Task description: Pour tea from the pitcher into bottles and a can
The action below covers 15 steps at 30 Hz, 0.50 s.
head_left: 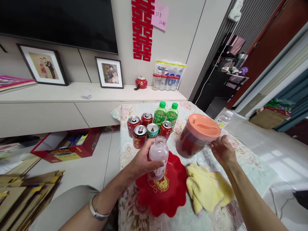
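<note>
L hand (141, 163) gripping clear bottle (158, 157), upright, mouth open, over red plate (166, 195). R hand (222, 149) clamped on pitcher (196, 136) handle; pitcher tilted left, just right of bottle mouth, lid on.

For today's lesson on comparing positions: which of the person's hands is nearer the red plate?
Left. The left hand holds a clear bottle just over the red plate; the right hand is off to the plate's right, gripping the jug.
</note>
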### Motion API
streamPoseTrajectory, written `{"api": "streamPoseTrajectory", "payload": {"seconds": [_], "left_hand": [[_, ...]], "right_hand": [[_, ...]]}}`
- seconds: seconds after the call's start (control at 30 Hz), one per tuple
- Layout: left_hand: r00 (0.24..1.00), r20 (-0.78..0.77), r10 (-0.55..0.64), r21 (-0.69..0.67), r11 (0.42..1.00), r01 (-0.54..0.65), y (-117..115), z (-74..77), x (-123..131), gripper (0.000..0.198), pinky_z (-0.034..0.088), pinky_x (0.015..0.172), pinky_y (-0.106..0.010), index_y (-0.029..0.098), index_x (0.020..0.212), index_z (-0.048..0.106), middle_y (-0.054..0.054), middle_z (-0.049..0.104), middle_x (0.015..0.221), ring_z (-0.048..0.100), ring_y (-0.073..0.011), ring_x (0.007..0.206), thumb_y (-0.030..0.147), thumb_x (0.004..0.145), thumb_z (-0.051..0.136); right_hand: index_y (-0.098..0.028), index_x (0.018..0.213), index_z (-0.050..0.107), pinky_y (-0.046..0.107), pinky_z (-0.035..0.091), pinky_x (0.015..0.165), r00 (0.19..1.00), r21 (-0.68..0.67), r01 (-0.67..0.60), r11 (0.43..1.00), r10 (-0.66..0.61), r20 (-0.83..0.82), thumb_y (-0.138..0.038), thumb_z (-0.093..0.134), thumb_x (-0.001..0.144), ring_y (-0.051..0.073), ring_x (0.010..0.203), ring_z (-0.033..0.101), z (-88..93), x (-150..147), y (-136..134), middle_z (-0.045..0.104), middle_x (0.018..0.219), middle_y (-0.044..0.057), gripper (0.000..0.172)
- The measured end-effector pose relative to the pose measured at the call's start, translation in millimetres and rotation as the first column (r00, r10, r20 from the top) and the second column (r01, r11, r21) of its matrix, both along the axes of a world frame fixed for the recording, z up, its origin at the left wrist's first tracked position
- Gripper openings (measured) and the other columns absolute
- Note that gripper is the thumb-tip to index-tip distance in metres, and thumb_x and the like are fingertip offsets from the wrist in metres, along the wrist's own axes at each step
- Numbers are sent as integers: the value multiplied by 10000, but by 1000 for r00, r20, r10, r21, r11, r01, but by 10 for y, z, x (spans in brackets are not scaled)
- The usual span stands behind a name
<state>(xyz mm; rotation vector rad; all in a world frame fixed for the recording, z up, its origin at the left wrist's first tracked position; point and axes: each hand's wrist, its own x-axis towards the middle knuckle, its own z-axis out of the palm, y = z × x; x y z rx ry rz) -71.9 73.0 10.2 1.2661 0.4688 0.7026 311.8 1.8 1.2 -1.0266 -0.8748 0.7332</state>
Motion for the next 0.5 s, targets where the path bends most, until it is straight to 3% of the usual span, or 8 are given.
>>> {"api": "streamPoseTrajectory", "payload": {"seconds": [0.2,0.37,0.5], "left_hand": [[1000,2,13,66,998,-13,25,-65,77,836,489,818,-302,237,1362,509,-16,664,1102,614,-191,910,472,706,970],[996,-32,89,243,967,-78,114,-116,174,846,509,1004,-386,235,1400,523,-66,668,1264,645,-267,1100,515,727,951],[979,-52,196,362,918,-164,179,-163,225,878,455,1152,-461,249,1443,506,-115,609,1442,609,-343,1289,547,740,939]], "right_hand": [[-194,817,568,220,424,517,998,34,51,998,-50,-26,-531,641,1037,80,540,450,69,-94,20,498,677,-67,410],[-211,754,493,230,400,523,995,-3,98,995,-97,10,-570,688,978,88,542,424,135,-177,6,451,655,-74,466],[-220,726,454,237,403,531,990,-26,137,990,-136,21,-604,704,939,94,553,439,190,-242,11,457,655,-70,506]]}}
